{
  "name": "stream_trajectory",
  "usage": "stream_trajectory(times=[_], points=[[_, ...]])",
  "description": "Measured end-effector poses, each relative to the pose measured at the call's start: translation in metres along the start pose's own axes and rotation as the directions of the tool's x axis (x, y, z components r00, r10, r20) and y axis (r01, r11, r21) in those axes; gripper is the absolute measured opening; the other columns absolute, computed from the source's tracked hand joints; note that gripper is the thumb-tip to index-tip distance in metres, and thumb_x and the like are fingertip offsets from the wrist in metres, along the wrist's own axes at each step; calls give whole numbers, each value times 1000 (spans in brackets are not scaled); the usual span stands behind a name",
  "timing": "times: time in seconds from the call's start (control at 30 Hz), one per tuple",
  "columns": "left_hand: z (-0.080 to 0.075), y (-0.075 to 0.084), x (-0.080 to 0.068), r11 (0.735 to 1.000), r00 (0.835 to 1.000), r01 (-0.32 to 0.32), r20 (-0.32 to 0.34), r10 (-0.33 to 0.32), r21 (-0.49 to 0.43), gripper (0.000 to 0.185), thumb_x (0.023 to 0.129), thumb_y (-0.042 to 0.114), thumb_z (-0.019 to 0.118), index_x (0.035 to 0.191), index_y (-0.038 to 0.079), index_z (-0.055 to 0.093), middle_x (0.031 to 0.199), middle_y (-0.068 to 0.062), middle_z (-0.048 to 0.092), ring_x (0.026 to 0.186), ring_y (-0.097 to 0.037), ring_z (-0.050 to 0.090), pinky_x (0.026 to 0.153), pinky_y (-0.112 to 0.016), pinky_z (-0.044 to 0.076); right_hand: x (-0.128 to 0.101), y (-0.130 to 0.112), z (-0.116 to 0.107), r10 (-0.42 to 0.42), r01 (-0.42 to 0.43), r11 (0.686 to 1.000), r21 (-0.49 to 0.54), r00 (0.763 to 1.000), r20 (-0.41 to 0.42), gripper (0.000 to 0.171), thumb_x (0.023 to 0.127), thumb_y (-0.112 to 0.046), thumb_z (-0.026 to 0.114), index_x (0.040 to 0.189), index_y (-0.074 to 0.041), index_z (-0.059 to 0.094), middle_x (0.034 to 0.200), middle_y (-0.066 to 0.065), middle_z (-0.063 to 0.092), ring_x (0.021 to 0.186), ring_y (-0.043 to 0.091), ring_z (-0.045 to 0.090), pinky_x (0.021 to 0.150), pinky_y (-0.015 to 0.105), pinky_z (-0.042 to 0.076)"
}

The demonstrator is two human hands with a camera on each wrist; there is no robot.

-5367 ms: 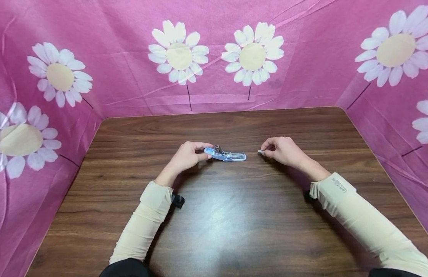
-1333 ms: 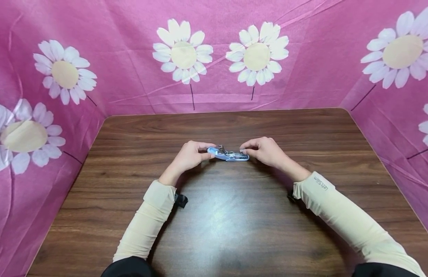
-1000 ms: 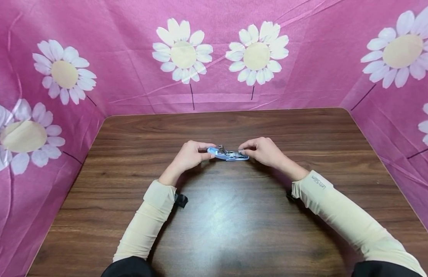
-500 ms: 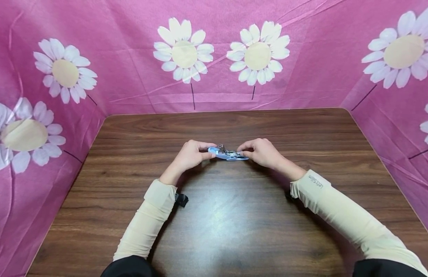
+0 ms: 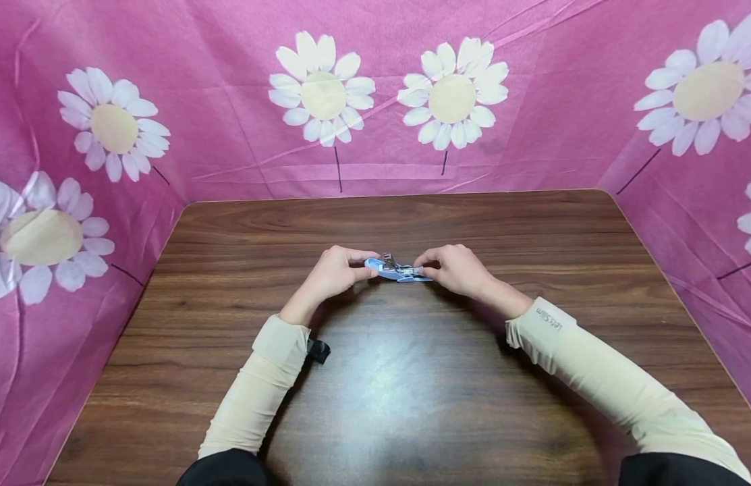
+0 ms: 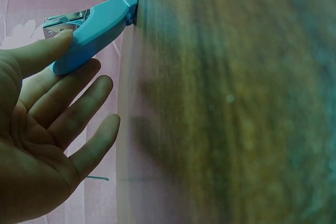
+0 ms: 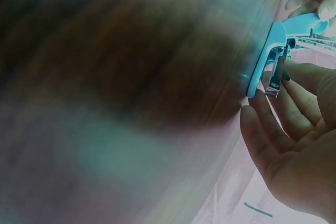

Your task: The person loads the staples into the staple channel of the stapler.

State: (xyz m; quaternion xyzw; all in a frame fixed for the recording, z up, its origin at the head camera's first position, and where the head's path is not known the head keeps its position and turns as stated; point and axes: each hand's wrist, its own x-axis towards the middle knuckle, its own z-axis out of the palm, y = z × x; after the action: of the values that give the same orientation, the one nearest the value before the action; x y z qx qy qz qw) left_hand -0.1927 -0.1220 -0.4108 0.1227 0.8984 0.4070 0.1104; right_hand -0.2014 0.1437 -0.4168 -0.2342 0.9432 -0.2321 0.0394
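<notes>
Blue stapler [image 5: 397, 271], frame centre, on worktop [image 5: 411, 378]: left hand [image 5: 331, 273] pinches one end, right hand [image 5: 455, 269] pinches the other.

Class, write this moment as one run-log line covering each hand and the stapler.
left hand: holds stapler's rear end | right hand: fingers at its front end | blue stapler: open, on wooden table

A small light-blue stapler [image 5: 396, 271] lies opened flat on the table. It sits between both hands. Its metal staple track faces up.
</notes>
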Motion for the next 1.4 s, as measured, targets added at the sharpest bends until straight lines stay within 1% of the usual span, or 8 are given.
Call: stream_trajectory(times=[0.07, 0.23, 0.43, 0.53, 0.77, 0.9, 1.13, 1.4], points=[[0, 0, 0, 1000, 1000, -1, -2, 1, -3, 31, 83, 35, 77, 114, 31, 74, 98, 7, 75, 57, -12, 39, 66, -27, 41, 0, -1, 1, 3, -3, 1000, -15, 1000, 3, 13, 89, -29, 71, 100, -25, 77, 97, -3, 76, 81, 17, 64, 78, 43, 51], [0, 0, 0, 1000, 1000, -7, -4, 7, -7, 31, 83, 34, 77, 114, 30, 74, 97, 6, 75, 57, -11, 39, 64, -27, 41, 1, -3, 1, 12, -12, 999, -39, 1000, 7, 14, 89, -31, 71, 100, -26, 77, 98, -4, 76, 83, 17, 65, 79, 43, 51], [0, 0, 0, 1000, 1000, -8, -2, 8, -14, 31, 84, 34, 76, 115, 30, 74, 92, 6, 74, 50, -9, 43, 63, -29, 42, 1, -4, 2, 0, 0, 999, -51, 1000, 4, 13, 88, -30, 72, 99, -25, 76, 97, -5, 76, 83, 16, 65, 78, 43, 51], [0, 0, -1, 1000, 1000, -9, -2, 9, -14, 31, 84, 34, 76, 115, 31, 74, 92, 6, 74, 49, -9, 43, 62, -29, 42, 1, -4, 3, 3, -2, 999, -52, 1000, 7, 12, 88, -30, 72, 99, -26, 76, 97, -5, 76, 84, 16, 65, 79, 43, 51], [0, -1, 0, 1000, 1000, -16, -10, 16, -2, 31, 83, 35, 76, 114, 32, 74, 100, 7, 74, 60, -12, 45, 74, -28, 45, 2, -4, 2, 8, -8, 999, -43, 1000, 17, 13, 89, -29, 72, 100, -25, 76, 100, -4, 76, 88, 17, 67, 81, 43, 51], [0, 0, 0, 1000, 1000, -9, -10, 9, -4, 31, 83, 36, 77, 114, 33, 74, 101, 7, 74, 62, -13, 46, 75, -29, 45, 1, -3, 2, 11, -10, 999, -34, 1000, 20, 13, 88, -28, 72, 100, -25, 76, 100, -4, 76, 89, 17, 67, 82, 43, 51], [0, -1, 0, 1000, 1000, -10, 0, 10, -4, 31, 84, 36, 76, 115, 32, 74, 103, 7, 74, 62, -13, 45, 78, -29, 46, -2, 2, 1, -4, 4, 1000, -6, 1000, 12, 15, 88, -22, 72, 102, -20, 77, 101, 0, 76, 95, 20, 69, 85, 44, 52], [0, -2, 0, 1000, 1000, -13, -5, 13, 6, 31, 84, 37, 76, 114, 33, 74, 106, 8, 74, 77, -15, 54, 87, -33, 48, -7, 6, -4, 8, -8, 1000, 17, 1000, -27, 14, 87, -20, 73, 101, -18, 77, 100, 2, 77, 94, 20, 69, 85, 44, 52]])
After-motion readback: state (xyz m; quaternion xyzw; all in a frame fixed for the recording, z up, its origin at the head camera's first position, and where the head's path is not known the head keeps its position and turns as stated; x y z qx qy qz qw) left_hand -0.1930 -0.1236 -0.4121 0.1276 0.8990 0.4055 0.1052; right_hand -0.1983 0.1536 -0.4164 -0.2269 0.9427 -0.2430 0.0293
